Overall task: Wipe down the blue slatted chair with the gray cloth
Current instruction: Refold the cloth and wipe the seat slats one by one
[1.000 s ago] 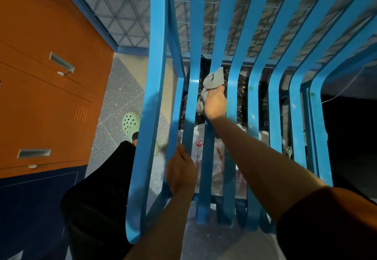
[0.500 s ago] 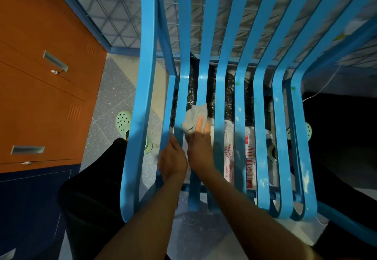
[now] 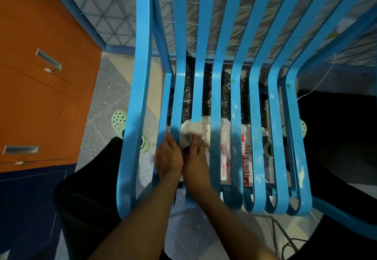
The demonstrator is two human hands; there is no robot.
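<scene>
Fingers [image 3: 196,140] of the right hand [image 3: 196,157] lie straight and close together, pressing the gray cloth [image 3: 188,135] onto a seat slat [image 3: 196,96] near the front of the blue slatted chair [image 3: 140,96]. Just beside it, the left hand [image 3: 168,156] has its fingers curled round the neighbouring slat [image 3: 179,100].

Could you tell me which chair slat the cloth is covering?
The third slat from the left edge: the cloth, pressed by the right hand, hides its lower part; the rest carry no cloth.
</scene>
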